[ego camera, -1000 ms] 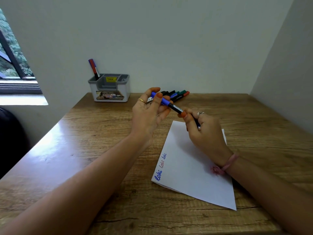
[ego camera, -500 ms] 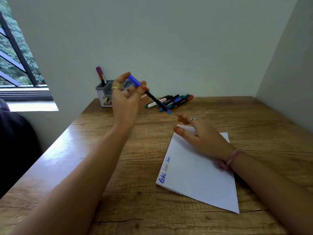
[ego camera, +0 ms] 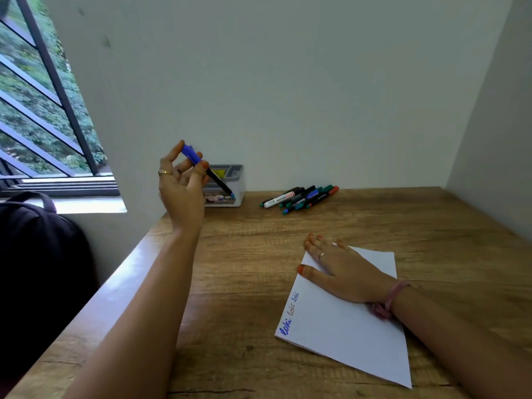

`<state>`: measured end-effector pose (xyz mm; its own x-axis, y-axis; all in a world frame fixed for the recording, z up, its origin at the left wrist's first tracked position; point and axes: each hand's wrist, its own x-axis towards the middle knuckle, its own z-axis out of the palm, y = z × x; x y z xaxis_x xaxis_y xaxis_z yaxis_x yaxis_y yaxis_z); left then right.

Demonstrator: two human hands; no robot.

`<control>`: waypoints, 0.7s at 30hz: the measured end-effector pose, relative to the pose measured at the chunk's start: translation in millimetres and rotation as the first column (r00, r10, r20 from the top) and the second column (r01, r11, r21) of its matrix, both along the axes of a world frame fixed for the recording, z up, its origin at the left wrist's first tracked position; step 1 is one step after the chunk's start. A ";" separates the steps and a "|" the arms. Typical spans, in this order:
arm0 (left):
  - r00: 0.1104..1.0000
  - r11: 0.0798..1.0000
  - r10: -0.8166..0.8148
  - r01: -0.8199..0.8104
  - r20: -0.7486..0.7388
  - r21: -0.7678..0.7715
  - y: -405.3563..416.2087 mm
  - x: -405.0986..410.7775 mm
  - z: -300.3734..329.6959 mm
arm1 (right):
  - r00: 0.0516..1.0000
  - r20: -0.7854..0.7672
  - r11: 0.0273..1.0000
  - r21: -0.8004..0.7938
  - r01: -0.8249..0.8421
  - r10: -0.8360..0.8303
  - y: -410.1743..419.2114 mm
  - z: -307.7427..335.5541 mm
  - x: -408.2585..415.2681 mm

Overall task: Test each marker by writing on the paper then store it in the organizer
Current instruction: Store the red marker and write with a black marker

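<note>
A white sheet of paper (ego camera: 354,321) lies at an angle on the wooden desk (ego camera: 259,269), the word "loki" written three times along its near left edge, once in bold blue and twice in thinner strokes. The right hand (ego camera: 342,269) rests flat on the sheet's far corner, fingers straight and spread, a ring on one finger and a pink band at the wrist. Farther back and raised above the desk's left side, the left hand (ego camera: 181,188) pinches a blue-capped marker (ego camera: 205,171) between thumb and fingertips near its capped end; the black barrel slants down and to the right, its tip in front of the organizer (ego camera: 227,187). That grey-and-white box stands against the wall at the desk's far left, partly hidden by the hand; its contents cannot be made out, and the front label is too blurred to read fully. A loose pile of markers (ego camera: 300,195) lies near the wall to its right. A dark bag (ego camera: 37,254) sits beside the desk under the window (ego camera: 43,110).
</note>
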<state>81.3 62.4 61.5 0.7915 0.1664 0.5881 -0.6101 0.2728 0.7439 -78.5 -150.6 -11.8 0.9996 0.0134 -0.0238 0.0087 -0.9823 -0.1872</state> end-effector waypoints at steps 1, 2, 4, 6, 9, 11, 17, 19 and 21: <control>1.000 1.000 0.009 -0.009 0.004 0.000 2.1 5.3 2.9 | 1.000 0.002 1.000 0.002 0.000 0.000 0.1 0.1 -0.2; 1.000 1.000 0.019 -0.019 0.007 0.001 4.4 11.6 7.1 | 1.000 0.006 1.000 0.002 -0.004 0.004 -0.1 0.5 0.1; 0.999 0.999 0.043 -0.043 0.000 -0.003 9.0 26.3 16.4 | 1.000 0.011 1.000 0.003 -0.008 0.008 -1.0 0.5 0.8; 0.998 0.998 0.057 -0.057 -0.008 -0.004 12.7 41.6 25.8 | 1.000 0.014 1.000 0.011 -0.014 0.014 -1.2 0.8 1.7; 0.994 0.993 0.113 -0.113 -0.004 0.016 17.2 66.4 34.3 | 1.000 0.011 1.000 0.011 -0.015 0.015 0.3 2.2 1.8; 0.986 0.986 0.167 -0.166 -0.010 0.031 19.9 83.8 35.4 | 1.000 0.006 1.000 0.010 -0.010 0.010 1.3 2.5 1.6; 0.959 0.955 0.281 -0.275 -0.039 0.115 23.5 128.4 25.8 | 1.000 0.003 1.000 0.007 0.003 -0.003 1.7 1.9 4.4; 0.956 0.951 0.288 -0.278 -0.059 0.132 22.0 139.3 23.0 | 1.000 -0.008 1.000 0.002 0.002 -0.002 2.2 2.7 4.8; 0.955 0.947 0.290 -0.277 -0.065 0.165 18.8 148.5 20.9 | 1.000 -0.022 1.000 0.002 0.006 -0.006 2.3 3.6 6.0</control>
<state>229.8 81.3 82.4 0.7740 0.3054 0.5547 -0.5765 -0.0223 0.8168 -72.6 -148.4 -8.2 0.9989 0.0078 -0.0457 -0.0011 -0.9819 -0.1896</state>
